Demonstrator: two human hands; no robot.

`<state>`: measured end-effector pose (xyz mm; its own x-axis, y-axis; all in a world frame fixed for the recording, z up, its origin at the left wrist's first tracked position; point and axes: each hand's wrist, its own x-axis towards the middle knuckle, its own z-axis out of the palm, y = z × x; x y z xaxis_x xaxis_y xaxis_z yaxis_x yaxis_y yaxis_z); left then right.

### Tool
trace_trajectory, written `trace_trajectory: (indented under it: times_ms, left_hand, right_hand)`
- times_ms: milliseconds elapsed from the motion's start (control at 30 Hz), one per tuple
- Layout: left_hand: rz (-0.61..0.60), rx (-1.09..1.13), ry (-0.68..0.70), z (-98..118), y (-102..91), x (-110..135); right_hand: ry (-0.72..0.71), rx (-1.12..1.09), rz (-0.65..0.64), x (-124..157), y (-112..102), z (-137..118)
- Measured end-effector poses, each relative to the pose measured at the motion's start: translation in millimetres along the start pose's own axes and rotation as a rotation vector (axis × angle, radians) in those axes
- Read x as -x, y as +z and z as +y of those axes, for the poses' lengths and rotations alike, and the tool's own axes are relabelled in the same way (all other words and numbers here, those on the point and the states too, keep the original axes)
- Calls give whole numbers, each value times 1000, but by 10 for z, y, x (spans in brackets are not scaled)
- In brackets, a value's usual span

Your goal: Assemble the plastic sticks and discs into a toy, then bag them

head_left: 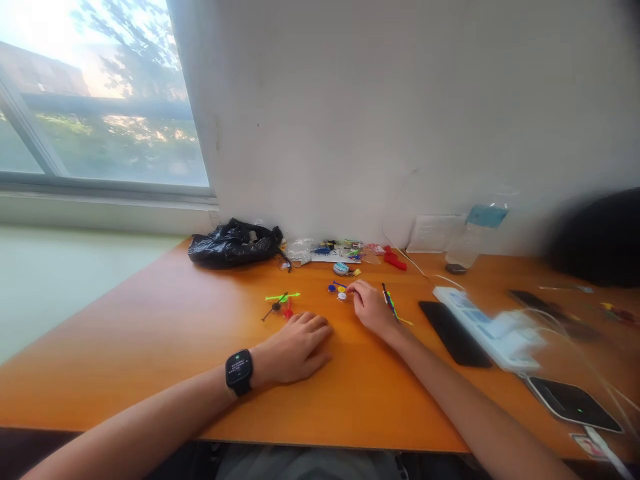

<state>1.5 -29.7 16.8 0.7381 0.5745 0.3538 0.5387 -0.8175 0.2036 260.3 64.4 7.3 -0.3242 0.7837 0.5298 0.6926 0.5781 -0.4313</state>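
My left hand [299, 343], with a black smartwatch [239, 371] on its wrist, rests palm down on the table, thumb apart and fingers loosely bent. Just beyond its fingertips lie small plastic pieces with arrow-tipped rods: a green one [283, 297], a black one [275, 307] and a red one [289, 311]. Bent fingers of my right hand [371, 307] come together beside a blue piece [332, 288], a yellow piece [341, 289] and a white round piece [342, 297]. What those fingertips hold, if anything, is hidden. More coloured arrow rods [389, 301] lie right of that hand.
Along the wall sit a black plastic bag [233, 244], clear packets [300, 251], a small round tin [341, 269] and a red object [395, 258]. On the right are a black phone [454, 333], a white power strip [480, 327] with cables, another device [575, 403] and a bottle [465, 243].
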Motion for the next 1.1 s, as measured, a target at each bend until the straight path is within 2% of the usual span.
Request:
trace_trajectory:
  times_ms: [400,567,733,967,1100]
  left_hand:
    - [37,-88,-207,-53,-8,29]
    - [68,-6,-184,-168,51,33]
    - [3,64,-150,-321,133,37]
    - [-57,92,-240,-328,137,36]
    - [-27,129,-253,-347,157,24]
  right_hand:
    - [-12,4,-39,-5,30,-20]
    - [-3,-2,-42,-10,22,-24]
    - [-2,3,-65,-14,21,-11]
    - [-21,-71,-87,4,30,-48]
    - [-89,-94,-118,22,26,-111]
